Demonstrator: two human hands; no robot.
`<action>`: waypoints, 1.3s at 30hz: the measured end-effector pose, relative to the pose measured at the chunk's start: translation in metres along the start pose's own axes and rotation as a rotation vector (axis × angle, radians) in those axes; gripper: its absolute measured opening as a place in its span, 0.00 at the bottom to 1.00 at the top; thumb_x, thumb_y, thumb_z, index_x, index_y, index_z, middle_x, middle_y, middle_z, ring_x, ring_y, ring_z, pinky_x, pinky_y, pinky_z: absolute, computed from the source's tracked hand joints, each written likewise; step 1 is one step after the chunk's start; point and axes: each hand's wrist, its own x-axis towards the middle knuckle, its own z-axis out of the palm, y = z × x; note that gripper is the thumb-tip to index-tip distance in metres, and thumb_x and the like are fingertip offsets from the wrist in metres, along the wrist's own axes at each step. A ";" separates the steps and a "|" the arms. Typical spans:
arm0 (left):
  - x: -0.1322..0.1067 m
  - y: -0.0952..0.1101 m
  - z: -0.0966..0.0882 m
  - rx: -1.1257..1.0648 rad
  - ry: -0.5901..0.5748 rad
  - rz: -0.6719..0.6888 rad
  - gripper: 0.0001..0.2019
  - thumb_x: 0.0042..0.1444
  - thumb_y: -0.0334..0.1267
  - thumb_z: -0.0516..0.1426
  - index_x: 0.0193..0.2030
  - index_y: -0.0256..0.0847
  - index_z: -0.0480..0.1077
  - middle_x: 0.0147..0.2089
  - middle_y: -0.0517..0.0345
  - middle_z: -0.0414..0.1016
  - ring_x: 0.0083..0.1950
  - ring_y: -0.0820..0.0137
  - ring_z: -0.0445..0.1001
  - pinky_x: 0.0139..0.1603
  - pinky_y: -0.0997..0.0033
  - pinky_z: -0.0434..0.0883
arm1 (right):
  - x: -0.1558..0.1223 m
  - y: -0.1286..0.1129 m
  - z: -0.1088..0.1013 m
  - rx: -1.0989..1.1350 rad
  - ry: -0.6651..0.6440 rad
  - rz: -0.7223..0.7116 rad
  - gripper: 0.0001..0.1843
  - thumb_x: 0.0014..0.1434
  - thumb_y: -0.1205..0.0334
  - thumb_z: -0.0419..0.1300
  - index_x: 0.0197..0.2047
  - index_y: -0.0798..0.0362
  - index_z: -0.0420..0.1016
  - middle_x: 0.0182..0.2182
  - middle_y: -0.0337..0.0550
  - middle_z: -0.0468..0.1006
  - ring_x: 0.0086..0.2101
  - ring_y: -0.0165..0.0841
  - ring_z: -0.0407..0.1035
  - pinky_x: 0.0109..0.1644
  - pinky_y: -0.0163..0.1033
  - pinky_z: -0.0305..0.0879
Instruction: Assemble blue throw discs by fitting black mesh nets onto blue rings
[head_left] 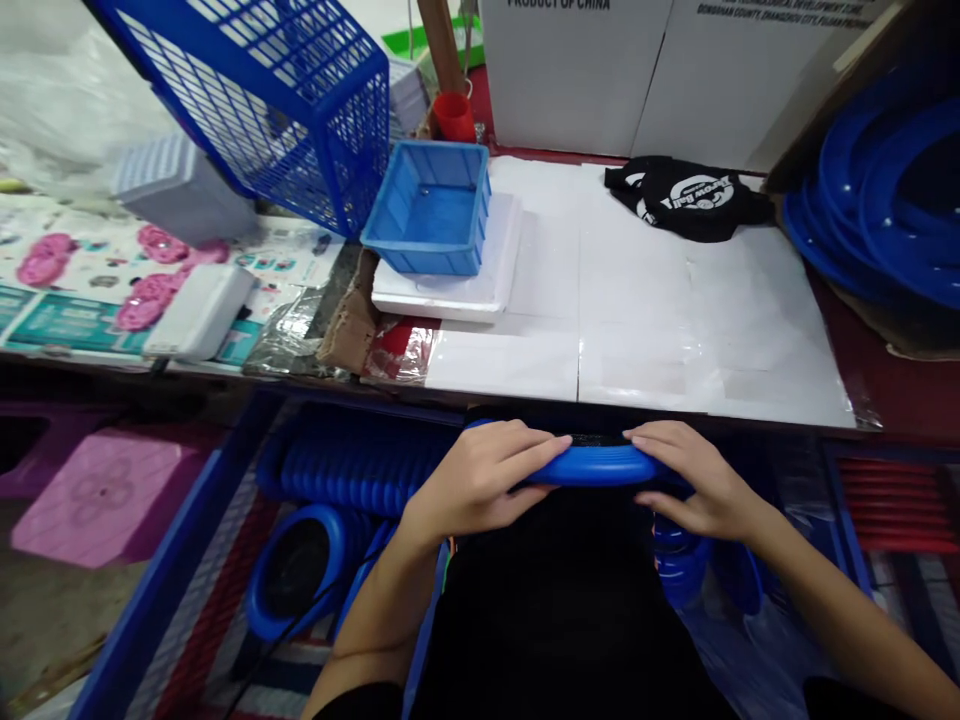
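In front of my body I hold a blue-rimmed disc [600, 466], seen nearly edge-on, with a strip of its black centre showing. My left hand [491, 475] grips its left side, fingers on top and thumb below. On the opposite side my right hand [694, 480] is closed around the rim the same way. Below my left arm lies a similar disc [291, 572] with a black middle, beside a long row of blue rims [352, 470]. A black cloth piece with white print [690, 197] lies on the white-covered table [637, 330] ahead.
A blue tray [427, 215] stands on a white scale-like box [450, 290]. Left of it leans a blue crate [300, 110]. Blue discs [892, 200] are stacked at the right. Large white cartons [570, 80] stand behind. A pink stool [105, 495] is at lower left.
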 end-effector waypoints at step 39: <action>-0.107 0.083 0.109 -0.314 0.325 -0.573 0.36 0.68 0.36 0.63 0.79 0.52 0.57 0.69 0.39 0.76 0.73 0.51 0.75 0.70 0.37 0.76 | 0.031 0.026 0.076 0.200 0.456 0.287 0.19 0.71 0.52 0.63 0.60 0.51 0.73 0.46 0.50 0.80 0.45 0.44 0.79 0.49 0.48 0.79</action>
